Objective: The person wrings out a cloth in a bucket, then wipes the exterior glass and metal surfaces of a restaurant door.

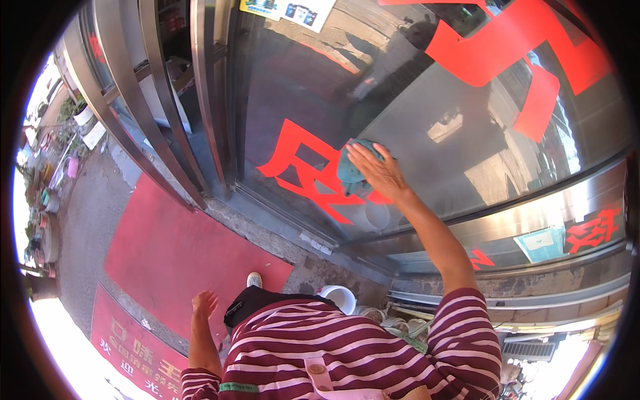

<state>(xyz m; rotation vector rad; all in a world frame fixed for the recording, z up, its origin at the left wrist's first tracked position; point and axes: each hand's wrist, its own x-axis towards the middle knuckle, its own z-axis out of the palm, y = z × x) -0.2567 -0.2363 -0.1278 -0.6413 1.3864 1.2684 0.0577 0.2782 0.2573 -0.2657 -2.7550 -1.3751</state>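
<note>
My right hand [376, 169] presses a bunched teal cloth [351, 167] flat against a large glass pane [430, 165] in a metal frame. The cloth lies over part of a red cut-out character [305, 170] stuck on the glass; larger red lettering [500, 45] spans the pane's upper right. My left hand [204, 303] hangs at my left side over a red mat, with its fingers loosely apart and nothing seen in it. The glass mirrors a street and dark shapes.
An open metal-framed door [150, 100] stands at the left. Below lie a red mat [185, 250] and a second mat with writing [130, 345]. A white bucket [342, 298] and several smaller containers stand near the wall. Potted plants [75, 107] line the far left.
</note>
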